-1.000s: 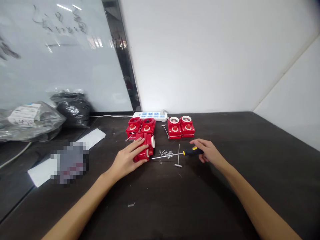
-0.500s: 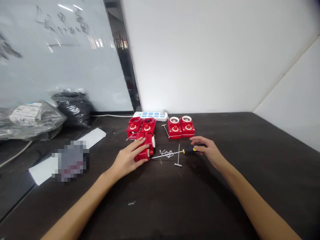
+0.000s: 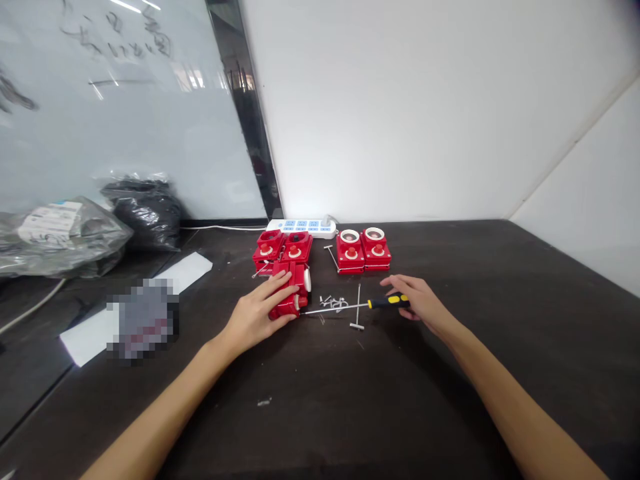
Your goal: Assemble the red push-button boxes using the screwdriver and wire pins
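My left hand is wrapped over a red alarm box lying on its side, with its white ring and red knob facing right. In my right hand is the handle end of a black and yellow screwdriver. Its long shank points left, and the tip meets the lower right face of the box, where the screw itself is too small to make out. Between the hands lie a pile of small white and metal parts and a small T-shaped metal hammer, which the shank crosses above.
Two red boxes with dark openings stand behind my left hand, and two with white rings stand to their right. A white power strip lies by the wall. Plastic bags and a white paper strip lie left.
My right hand has shifted its fingers on the screwdriver handle, showing more of the yellow. The box and my left hand stay in place; the view has tilted slightly.
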The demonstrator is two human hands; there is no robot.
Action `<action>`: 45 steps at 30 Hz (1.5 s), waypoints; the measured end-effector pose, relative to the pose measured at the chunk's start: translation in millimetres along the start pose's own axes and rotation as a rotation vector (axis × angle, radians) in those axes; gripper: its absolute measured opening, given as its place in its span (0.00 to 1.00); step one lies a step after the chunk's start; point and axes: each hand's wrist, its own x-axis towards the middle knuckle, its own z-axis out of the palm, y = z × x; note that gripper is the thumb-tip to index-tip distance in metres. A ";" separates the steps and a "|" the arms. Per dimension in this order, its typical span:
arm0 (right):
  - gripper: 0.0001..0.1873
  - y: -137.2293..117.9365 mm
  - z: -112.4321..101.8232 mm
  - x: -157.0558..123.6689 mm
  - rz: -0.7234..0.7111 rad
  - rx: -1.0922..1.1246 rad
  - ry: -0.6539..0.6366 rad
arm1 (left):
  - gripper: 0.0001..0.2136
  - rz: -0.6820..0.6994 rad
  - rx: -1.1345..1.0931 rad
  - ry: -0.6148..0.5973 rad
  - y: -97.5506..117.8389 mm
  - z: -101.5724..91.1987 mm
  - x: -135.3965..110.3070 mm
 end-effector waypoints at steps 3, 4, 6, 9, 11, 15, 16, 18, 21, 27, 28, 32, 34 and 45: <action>0.19 1.3 1.3 0.1 -0.054 -0.036 0.050 | 0.23 -0.004 -0.002 -0.004 0.0 0.2 -0.1; 0.19 1.2 1.5 -0.2 -0.101 -0.009 0.042 | 0.23 -0.005 -0.003 -0.005 -0.2 0.3 -0.3; 0.20 0.6 1.8 -0.7 -0.153 0.075 0.009 | 0.23 -0.007 -0.005 -0.006 -0.6 0.6 -0.9; 0.18 0.0 2.8 -1.0 -0.057 0.118 -0.002 | 0.23 -0.010 -0.009 -0.014 -1.1 0.6 -1.7; 0.20 -0.4 3.2 -1.0 0.004 0.073 0.031 | 0.23 -0.014 -0.015 -0.015 -1.0 0.5 -1.9; 0.19 -2.5 1.2 -1.7 -0.096 0.103 -0.002 | 0.23 -0.014 -0.017 -0.008 -0.7 0.3 -1.8; 0.20 -2.9 0.6 -1.9 -0.104 0.124 -0.028 | 0.23 -0.012 -0.015 -0.009 -0.7 0.3 -1.7; 0.18 -2.9 0.0 -2.0 -0.054 0.109 -0.045 | 0.23 -0.012 -0.008 -0.017 -0.9 0.5 -1.6; 0.17 -2.5 0.7 -1.6 -0.001 0.038 0.015 | 0.23 -0.019 -0.008 -0.025 -1.0 0.6 -1.6; 0.19 -6.4 1.9 -2.8 -0.045 0.098 -0.037 | 0.23 -0.019 -0.020 -0.017 -0.5 0.1 -1.8; 0.19 -6.4 2.4 -2.8 -0.011 0.080 -0.019 | 0.23 -0.021 -0.022 -0.018 -0.5 0.2 -1.8; 0.17 -2.6 3.6 -1.4 -0.036 0.075 0.029 | 0.23 -0.030 -0.023 -0.023 -0.8 0.4 -1.6; 0.17 0.3 2.8 0.2 -0.080 0.125 0.008 | 0.23 -0.025 -0.020 -0.023 -0.6 0.3 -1.2; 0.16 4.3 2.8 3.7 -0.113 0.197 0.037 | 0.23 -0.017 -0.024 -0.012 0.6 0.1 -2.1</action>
